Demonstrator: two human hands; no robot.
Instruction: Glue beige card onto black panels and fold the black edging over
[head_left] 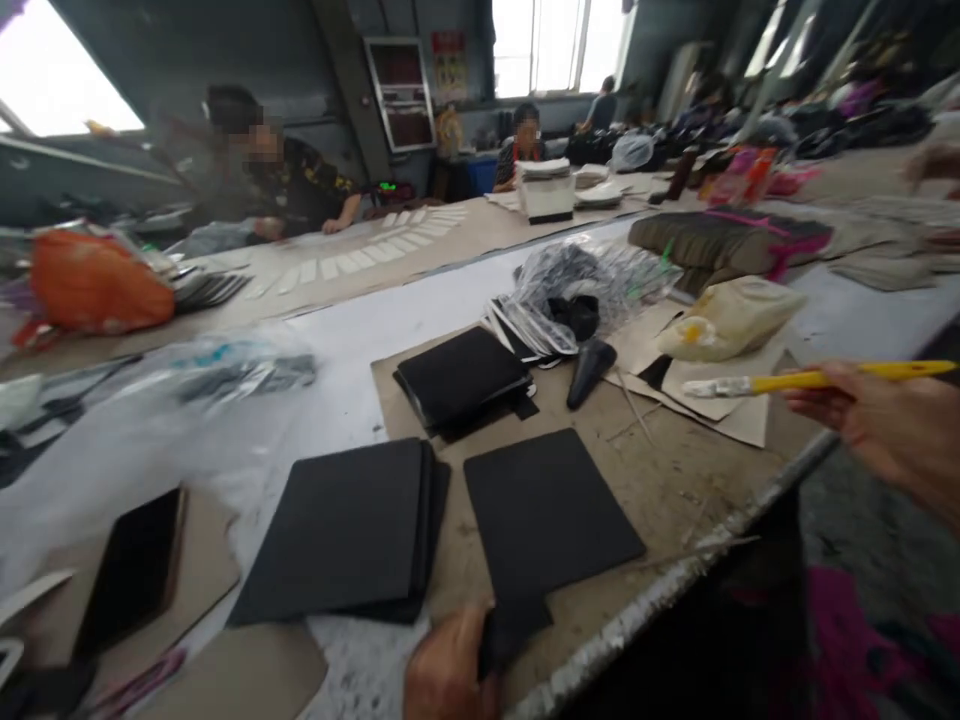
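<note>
In my right hand [847, 410] is a paint brush [784, 381] with a yellow handle. Its whitish bristles point left, over pale sheets [724, 415] and a crumpled plastic bag [724, 325] of yellowish stuff. At the front edge, my left hand [450, 665] is closed on a small black piece [517, 630]. That piece meets the near edge of a flat black panel [551, 505]; whether they are joined I cannot tell. Left of the panel lies a stack of similar black panels [337, 535]. Another black stack [461, 375] sits behind.
A black cone-shaped object [591, 372] lies near a clear plastic bag [562, 275]. The phone [131, 565] rests at the left on cardboard. The worn table edge [660, 590] runs diagonally at the right. Across the table sits a person [300, 190] beside rows of pale strips [375, 245].
</note>
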